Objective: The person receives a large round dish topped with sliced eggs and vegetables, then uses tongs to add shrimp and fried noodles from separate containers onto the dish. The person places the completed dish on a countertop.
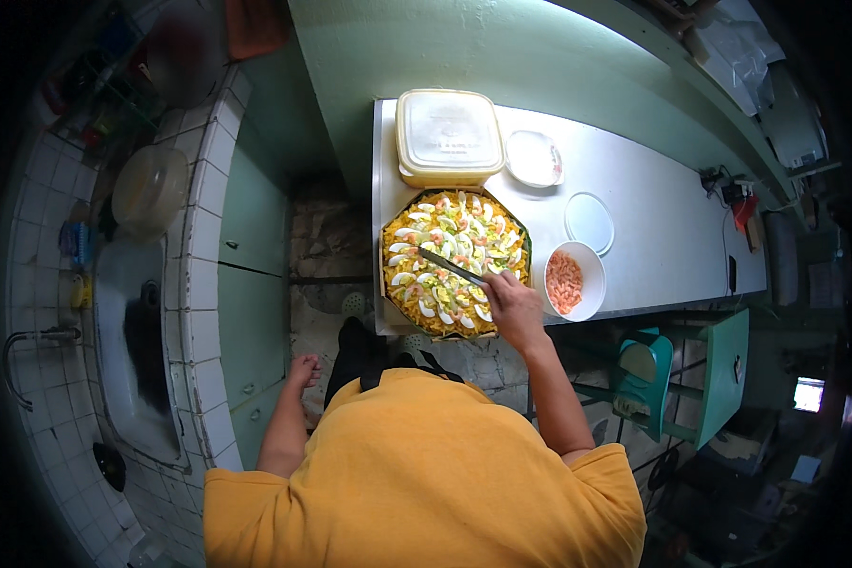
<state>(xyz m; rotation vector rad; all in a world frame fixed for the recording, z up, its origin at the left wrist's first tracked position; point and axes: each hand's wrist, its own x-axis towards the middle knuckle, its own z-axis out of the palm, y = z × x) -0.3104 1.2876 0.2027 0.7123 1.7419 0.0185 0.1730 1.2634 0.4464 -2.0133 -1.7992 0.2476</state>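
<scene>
My right hand (513, 306) is closed around a pair of slim dark tongs (452, 268). Their tip reaches over the middle of an octagonal tray of yellow noodles (420, 301), topped with egg slices, small shrimp and chopped greens. Whether anything sits between the tips is too small to tell. To the right of the tray, close to my right hand, stands a round white tub (593, 280) holding shrimp (564, 282). My left hand (303, 370) hangs low beside my body, fingers curled, with nothing visible in it, away from the table.
Behind the tray a large lidded container (450, 133) stands on the white table (653, 227). A small lidded container (534, 158) and a round lid (590, 224) lie farther right. On the left is a tiled counter with a sink (128, 369). A green stool (646, 379) stands below the table's right side.
</scene>
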